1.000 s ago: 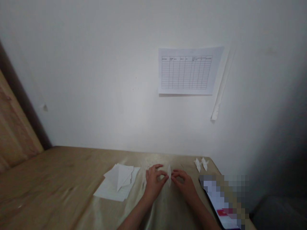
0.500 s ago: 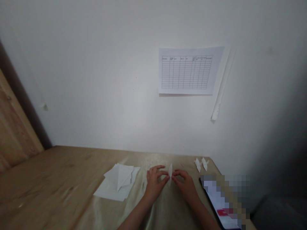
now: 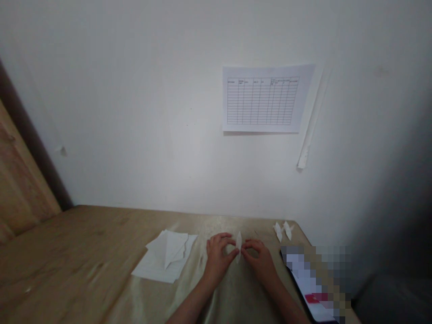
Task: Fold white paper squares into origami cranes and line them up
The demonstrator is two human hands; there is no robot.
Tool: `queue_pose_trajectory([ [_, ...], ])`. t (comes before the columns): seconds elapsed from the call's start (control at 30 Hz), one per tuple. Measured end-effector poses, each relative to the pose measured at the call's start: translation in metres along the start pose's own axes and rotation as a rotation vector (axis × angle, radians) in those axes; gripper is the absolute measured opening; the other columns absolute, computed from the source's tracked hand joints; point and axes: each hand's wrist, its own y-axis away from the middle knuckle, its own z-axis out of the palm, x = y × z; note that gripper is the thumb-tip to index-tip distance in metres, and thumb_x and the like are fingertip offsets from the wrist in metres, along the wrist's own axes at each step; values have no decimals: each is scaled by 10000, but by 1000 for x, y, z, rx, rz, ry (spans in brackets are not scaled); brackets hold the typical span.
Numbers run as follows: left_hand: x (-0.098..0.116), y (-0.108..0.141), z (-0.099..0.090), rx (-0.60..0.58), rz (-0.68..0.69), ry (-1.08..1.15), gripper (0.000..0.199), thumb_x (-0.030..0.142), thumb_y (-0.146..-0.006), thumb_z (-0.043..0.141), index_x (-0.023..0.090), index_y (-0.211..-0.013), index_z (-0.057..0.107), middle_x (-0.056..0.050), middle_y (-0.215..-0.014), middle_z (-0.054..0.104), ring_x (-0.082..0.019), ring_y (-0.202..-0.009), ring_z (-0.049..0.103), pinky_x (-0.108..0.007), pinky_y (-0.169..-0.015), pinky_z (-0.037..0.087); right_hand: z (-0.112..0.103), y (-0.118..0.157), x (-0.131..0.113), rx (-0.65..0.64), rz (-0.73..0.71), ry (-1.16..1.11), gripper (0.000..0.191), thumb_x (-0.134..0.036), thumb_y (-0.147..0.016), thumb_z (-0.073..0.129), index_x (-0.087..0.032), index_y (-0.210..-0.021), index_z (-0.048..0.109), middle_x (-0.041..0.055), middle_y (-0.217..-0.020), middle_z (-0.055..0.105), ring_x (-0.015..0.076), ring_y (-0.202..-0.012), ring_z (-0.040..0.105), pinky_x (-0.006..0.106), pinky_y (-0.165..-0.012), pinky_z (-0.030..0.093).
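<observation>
White folded paper (image 3: pixel 239 244) stands between both hands | left hand (image 3: pixel 218 256) pinches it | right hand (image 3: pixel 259 259) pinches it | on table (image 3: pixel 84 252)

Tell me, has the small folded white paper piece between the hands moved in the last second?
No. The small folded white paper piece keeps its spot right of the stack of white paper sheets.

A tan table (image 3: pixel 84 252) bears stacked white paper sheets (image 3: pixel 165 258) and two small folded papers (image 3: pixel 282 231).
</observation>
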Motion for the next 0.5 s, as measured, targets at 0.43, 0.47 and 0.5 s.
queue_pose_trajectory([
  [0.43, 6, 2, -1, -94, -120, 90, 144, 302, -769, 684, 262, -906, 701, -41, -1141, 748, -274, -1147, 645, -686, -1182, 101, 1, 1, 6, -6, 17, 50, 239, -471, -745, 705, -255, -800, 789, 101, -1035, 742, 299, -1060, 647, 488, -1028, 434],
  [0.47, 6, 2, -1, -98, -114, 93, 127, 311, -775, 676, 261, -888, 706, -41, -1130, 753, -274, -1137, 650, -693, -1179, 100, 1, 1, 6, -3, 23, 55, 234, -467, -741, 706, -258, -801, 791, 102, -1049, 742, 304, -1068, 646, 501, -1041, 421],
  [0.5, 6, 2, -1, -101, -108, 95, 119, 319, -782, 667, 262, -876, 713, -43, -1123, 756, -274, -1131, 654, -699, -1176, 97, 1, 1, 5, 1, 28, 59, 232, -466, -738, 706, -260, -801, 792, 104, -1059, 742, 308, -1075, 646, 513, -1054, 408],
])
